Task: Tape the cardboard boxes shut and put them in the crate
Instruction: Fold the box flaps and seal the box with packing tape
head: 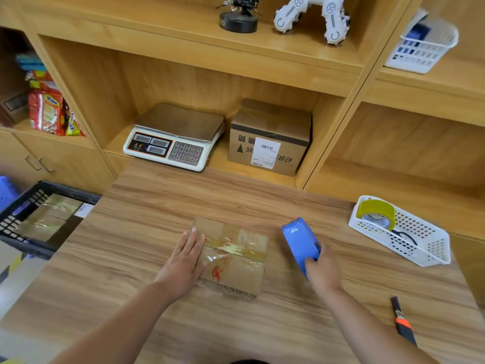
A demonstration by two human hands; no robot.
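- Our left hand (187,254) presses flat-fingered on the small brown cardboard box (232,256) mid-table, seam taped.
- Our right hand (321,271) grips the blue tape dispenser (301,240) beside it.
- Next, we judge: lift the box into the black plastic crate (15,219) at left.

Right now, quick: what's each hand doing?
Left hand: open, fingers flat on top of the cardboard box.
Right hand: closed around the blue tape dispenser, beside the box.
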